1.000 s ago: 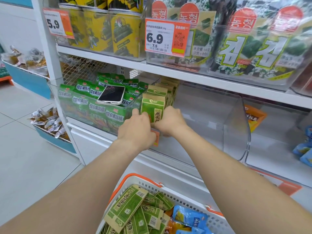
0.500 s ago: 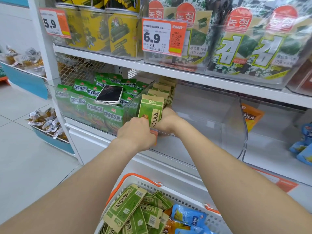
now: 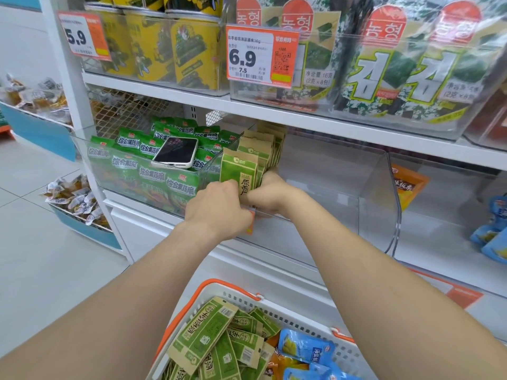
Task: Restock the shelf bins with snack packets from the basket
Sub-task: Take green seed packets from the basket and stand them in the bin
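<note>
A row of green-and-tan snack packets (image 3: 238,171) stands upright at the left end of a clear shelf bin (image 3: 343,187). My left hand (image 3: 216,207) grips the lower left of the front packet. My right hand (image 3: 270,192) holds the row from its right side, fingers curled behind the packets. Below, a white basket with orange handles (image 3: 290,308) holds several more green-and-tan packets (image 3: 203,333), plus blue (image 3: 304,346) and orange ones.
The neighbouring clear bin on the left is full of bright green packets (image 3: 153,171) with a phone (image 3: 177,152) lying on top. Bins to the right hold an orange packet (image 3: 408,187) and blue packets (image 3: 493,231). Seaweed packs and price tags (image 3: 260,56) fill the shelf above.
Both hands have stayed on the row of packets. My right hand has shifted slightly deeper beside the row, and the front packet stands a little straighter.
</note>
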A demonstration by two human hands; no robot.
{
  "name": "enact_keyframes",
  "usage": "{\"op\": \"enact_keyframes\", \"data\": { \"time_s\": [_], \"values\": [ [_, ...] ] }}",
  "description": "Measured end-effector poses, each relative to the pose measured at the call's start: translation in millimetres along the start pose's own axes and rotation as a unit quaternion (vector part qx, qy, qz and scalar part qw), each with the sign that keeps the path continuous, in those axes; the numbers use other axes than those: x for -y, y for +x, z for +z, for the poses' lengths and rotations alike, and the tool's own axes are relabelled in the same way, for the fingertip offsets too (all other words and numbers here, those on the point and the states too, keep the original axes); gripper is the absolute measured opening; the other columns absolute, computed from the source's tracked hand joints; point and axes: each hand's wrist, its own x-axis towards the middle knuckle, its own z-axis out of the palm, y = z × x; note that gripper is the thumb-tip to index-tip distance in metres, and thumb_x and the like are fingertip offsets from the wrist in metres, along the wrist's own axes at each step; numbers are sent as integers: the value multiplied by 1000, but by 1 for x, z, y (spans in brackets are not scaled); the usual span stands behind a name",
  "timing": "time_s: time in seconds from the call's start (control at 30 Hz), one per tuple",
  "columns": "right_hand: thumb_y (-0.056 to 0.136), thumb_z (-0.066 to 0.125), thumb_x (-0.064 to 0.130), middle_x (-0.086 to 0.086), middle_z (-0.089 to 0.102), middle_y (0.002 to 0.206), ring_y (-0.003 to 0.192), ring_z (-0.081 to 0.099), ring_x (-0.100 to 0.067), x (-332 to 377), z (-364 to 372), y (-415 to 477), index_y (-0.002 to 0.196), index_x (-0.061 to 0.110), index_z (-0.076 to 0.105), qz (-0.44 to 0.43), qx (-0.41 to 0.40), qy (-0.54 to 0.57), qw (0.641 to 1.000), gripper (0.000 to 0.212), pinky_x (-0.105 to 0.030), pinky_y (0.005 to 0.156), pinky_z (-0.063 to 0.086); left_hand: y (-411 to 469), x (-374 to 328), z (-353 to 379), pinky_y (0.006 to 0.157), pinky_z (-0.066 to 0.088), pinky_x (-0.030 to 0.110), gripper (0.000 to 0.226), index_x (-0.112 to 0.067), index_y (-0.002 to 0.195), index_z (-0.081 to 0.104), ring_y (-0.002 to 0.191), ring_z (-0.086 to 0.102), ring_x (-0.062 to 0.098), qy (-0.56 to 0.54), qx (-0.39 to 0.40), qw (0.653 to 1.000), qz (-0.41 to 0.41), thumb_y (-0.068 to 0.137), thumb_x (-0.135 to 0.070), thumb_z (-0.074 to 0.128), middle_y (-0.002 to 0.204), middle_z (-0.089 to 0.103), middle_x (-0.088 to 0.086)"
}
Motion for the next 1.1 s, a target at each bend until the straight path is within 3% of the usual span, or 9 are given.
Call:
{"op": "enact_keyframes", "data": {
  "time_s": [0.1, 0.23, 0.33, 0.43, 0.5, 0.67, 0.83, 0.93, 1.1],
  "values": [
    [73, 73, 1, -15, 68, 115, 87, 70, -30, 11, -10, -18, 124, 6, 63, 17, 54, 47, 997, 52, -46, 65, 65, -3, -2, -6, 75, 48, 40, 34, -19, 106, 64, 92, 57, 39, -8, -10, 1000, -9, 76, -32, 56, 102, 62, 10],
    [64, 64, 9, -19, 72, 120, 104, 74, -38, 16, -10, -35, 116, 12, 73, 27, 116, 7, 993, 53, -63, 82, 61, -6, 2, -5, 73, 46, 39, 24, -15, 103, 62, 87, 54, 38, 17, 14, 1000, -17, 83, -28, 57, 96, 58, 10],
    [88, 62, 10, -13, 70, 102, 98, 72, -33, 21, -14, -55, 96, 15, 70, 8, 89, -54, 994, 13, -52, 84, 63, -6, 10, -4, 72, 46, 39, 18, -16, 98, 58, 88, 56, 38, 15, 29, 999, -10, 83, -26, 56, 97, 59, 10],
    [95, 56, 17, -9, 59, 82, 72, 61, -27, 22, -19, -71, 80, 16, 60, -73, 9, -179, 981, 15, -37, 63, 62, -10, 14, -6, 75, 51, 42, 14, -18, 94, 59, 91, 58, 38, 6, 21, 1000, 4, 85, -28, 55, 100, 61, 10],
    [90, 55, 16, -9, 52, 73, 71, 55, -34, 24, -17, -82, 69, 13, 49, -139, -52, -257, 955, 22, -30, 48, 41, -13, 14, -8, 81, 55, 46, 14, -18, 98, 62, 95, 61, 38, -9, -3, 1000, 26, 86, -25, 59, 106, 56, 9],
    [90, 56, 28, -2, 39, 69, 71, 48, -35, 26, -18, -131, 68, 18, 43, -243, -100, -364, 893, 28, -34, 64, 39, -27, 14, -22, 77, 54, 49, 18, -21, 92, 50, 87, 59, 36, -49, -43, 995, 81, 83, -15, 64, 101, 57, 6],
    [94, 55, 25, -1, 40, 74, 68, 48, -29, -1, -10, -173, 74, 17, 43, -242, 14, -514, 823, 25, -34, 65, 43, -60, 10, -20, 46, 53, 31, 8, -13, 89, 66, 64, 73, 32, 42, 187, 979, 70, 88, -21, 67, 85, 72, 15],
    [94, 55, 20, 0, 46, 77, 64, 49, -20, -30, 6, -188, 71, 20, 43, -177, 131, -588, 778, 27, -32, 62, 44, -84, 4, -10, 60, 64, 36, 22, -13, 111, 67, 67, 77, 25, 116, 313, 941, 51, 95, -28, 65, 91, 74, 11],
    [97, 54, 18, -2, 54, 83, 68, 52, -19, -65, 35, -209, 77, 19, 47, -101, 242, -643, 720, 21, -34, 62, 47, -116, -1, 39, 83, 61, 37, 31, -20, 122, 68, 82, 75, 19, 237, 376, 889, 108, 96, -35, 63, 98, 77, 2]
  ]
}}
